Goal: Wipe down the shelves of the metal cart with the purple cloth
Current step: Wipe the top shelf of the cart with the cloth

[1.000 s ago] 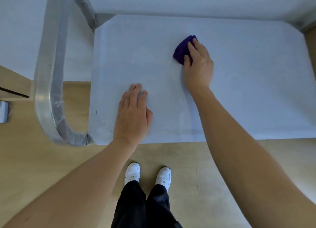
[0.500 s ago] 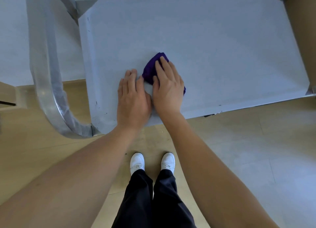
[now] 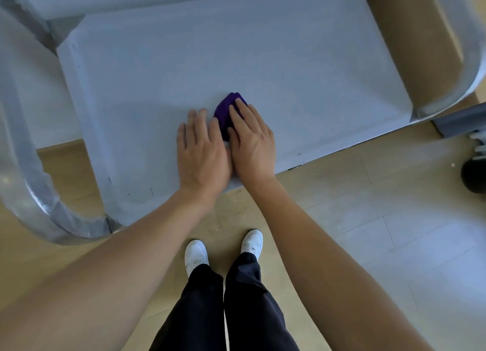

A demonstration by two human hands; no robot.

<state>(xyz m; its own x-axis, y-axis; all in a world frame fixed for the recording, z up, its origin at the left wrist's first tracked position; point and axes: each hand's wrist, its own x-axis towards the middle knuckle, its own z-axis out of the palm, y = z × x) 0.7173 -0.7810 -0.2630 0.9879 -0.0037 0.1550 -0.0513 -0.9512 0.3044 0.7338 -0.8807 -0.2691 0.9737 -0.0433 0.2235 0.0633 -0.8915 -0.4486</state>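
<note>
The metal cart's top shelf point(image 3: 289, 61) is a flat grey sheet below me. A folded purple cloth point(image 3: 224, 112) lies on it near the front edge. My right hand point(image 3: 252, 142) presses flat on the cloth and covers most of it. My left hand point(image 3: 202, 153) lies flat on the bare shelf, touching the right hand's side, fingers together and holding nothing.
Curved metal handles rise at the cart's left end point(image 3: 29, 182) and right end point(image 3: 457, 69). Wooden floor point(image 3: 368, 232) runs along the front edge, with my white shoes point(image 3: 223, 248) on it. A dark round object point(image 3: 474, 175) sits at the right edge.
My right hand dragged the cloth from the far middle of the shelf back toward the front edge, beside my left hand. The view has shifted left, showing the cart's right end.
</note>
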